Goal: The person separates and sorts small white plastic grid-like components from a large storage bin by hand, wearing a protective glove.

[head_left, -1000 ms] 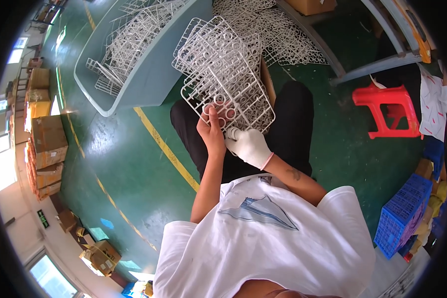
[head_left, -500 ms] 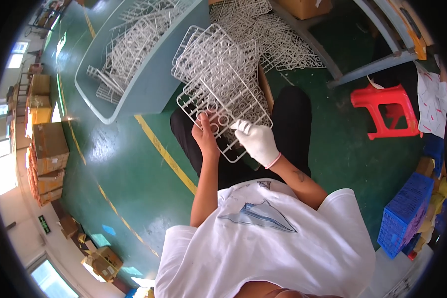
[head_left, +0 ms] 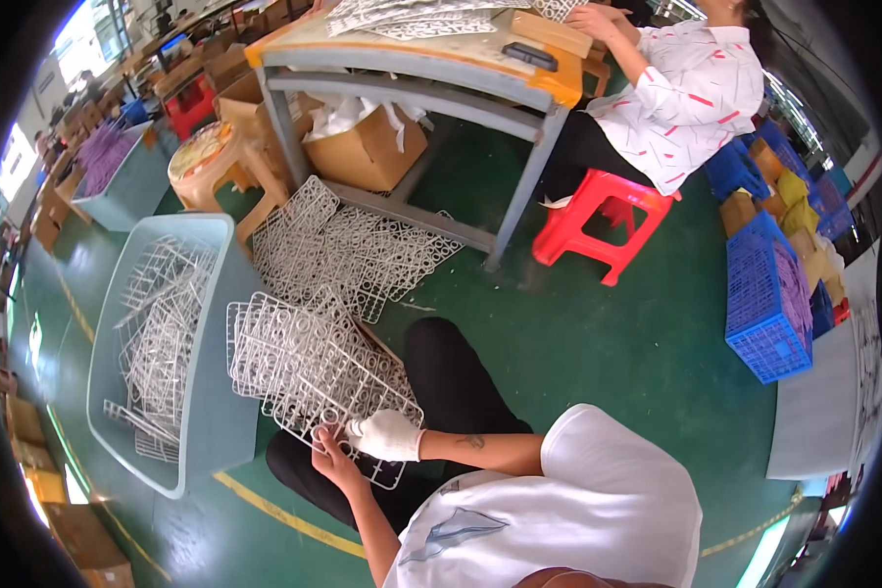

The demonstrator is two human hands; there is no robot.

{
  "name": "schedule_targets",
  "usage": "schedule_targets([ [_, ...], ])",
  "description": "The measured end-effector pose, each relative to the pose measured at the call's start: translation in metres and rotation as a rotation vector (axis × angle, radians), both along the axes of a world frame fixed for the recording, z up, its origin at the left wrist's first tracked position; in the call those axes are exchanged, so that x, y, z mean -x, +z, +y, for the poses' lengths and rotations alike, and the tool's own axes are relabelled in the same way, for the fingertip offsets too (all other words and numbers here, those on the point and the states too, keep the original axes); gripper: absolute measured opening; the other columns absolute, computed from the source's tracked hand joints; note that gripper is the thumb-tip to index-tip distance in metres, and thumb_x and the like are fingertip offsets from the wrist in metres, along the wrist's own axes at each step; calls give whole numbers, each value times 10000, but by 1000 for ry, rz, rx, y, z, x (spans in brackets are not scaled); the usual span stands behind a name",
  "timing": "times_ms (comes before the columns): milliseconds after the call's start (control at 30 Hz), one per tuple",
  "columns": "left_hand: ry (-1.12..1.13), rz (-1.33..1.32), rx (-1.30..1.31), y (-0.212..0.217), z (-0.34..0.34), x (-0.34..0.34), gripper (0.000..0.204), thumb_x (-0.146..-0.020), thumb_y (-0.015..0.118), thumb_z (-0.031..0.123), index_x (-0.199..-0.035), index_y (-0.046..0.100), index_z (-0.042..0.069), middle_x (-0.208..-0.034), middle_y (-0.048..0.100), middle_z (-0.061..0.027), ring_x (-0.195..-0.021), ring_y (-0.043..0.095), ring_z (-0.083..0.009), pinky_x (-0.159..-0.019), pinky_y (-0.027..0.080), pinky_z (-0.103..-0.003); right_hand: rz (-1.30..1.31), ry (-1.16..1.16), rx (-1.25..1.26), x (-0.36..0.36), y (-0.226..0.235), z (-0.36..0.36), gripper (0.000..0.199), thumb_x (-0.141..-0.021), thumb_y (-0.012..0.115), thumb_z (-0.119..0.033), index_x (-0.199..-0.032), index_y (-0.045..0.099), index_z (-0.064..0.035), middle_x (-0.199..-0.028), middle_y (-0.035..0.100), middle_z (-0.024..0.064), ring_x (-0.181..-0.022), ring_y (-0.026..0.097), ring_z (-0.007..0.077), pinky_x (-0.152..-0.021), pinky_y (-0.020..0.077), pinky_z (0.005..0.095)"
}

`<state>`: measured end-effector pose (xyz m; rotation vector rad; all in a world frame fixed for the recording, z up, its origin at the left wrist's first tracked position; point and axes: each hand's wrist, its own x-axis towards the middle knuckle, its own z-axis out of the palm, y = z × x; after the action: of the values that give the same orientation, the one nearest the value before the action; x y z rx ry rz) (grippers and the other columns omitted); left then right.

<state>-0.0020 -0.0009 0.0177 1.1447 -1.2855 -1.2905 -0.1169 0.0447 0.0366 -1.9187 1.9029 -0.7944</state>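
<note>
Tub: the blue-grey tub (head_left: 237, 392) carries a heap of white openwork pieces (head_left: 162, 338) inside its rim; its far right wall hides part of the heap.
Stack: white ringed frames (head_left: 276, 338) lie beside the tub's right wall; their support is mostly hidden.
Held frame: the white frame (head_left: 343, 397) overlaps the stack's near edge, tilted above the legs.
Left hand: bare, the left hand (head_left: 337, 463) grips the frame's near edge, thumb on top.
Right hand: gloved, the right hand (head_left: 387, 435) bends its fingers at the frame; whether they pinch it is hidden.
Bench: a dark object (head_left: 529, 56) lies near the bench (head_left: 402, 61)'s near right corner; its far edge is cut off.
Floor room: green floor (head_left: 578, 343) stretches from the knee to a blue crate (head_left: 753, 314).
Print: a blue-grey motif (head_left: 456, 534) marks the shirt (head_left: 578, 519).
</note>
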Motion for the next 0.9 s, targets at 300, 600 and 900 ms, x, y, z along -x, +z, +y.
schedule_targets([
  [300, -122, 93, 37, -8, -9, -1, 249, -928, 447, 167, -919, 549, -60, -842, 610, -80, -756, 588, -132, -690, 459, -248, 159, 152, 352, 8, -42, -3, 77, -777, 510, -155, -777, 540, -85, -760, 536, 16, -672, 577, 158, -541, 472, 271],
  [600, 116, 215, -143, -16, -25, -3, 357, -923, 459, 332, -959, 553, -10, -796, 591, -46, -644, 535, -79, -492, 347, -185, -288, -89, 49, 3, 6, 5, 164, -808, 531, -269, -820, 567, -110, -571, 547, 133, -521, 574, 292, -462, 444, 398],
  [900, 91, 317, -72, -16, 3, 20, 364, -934, 427, 306, -868, 532, -37, -799, 588, -90, -682, 551, -151, -629, 454, -275, 9, -28, 71, 1, -6, -1, 271, -824, 524, -315, -990, 591, -111, -553, 571, 102, -447, 562, 286, -405, 441, 399],
])
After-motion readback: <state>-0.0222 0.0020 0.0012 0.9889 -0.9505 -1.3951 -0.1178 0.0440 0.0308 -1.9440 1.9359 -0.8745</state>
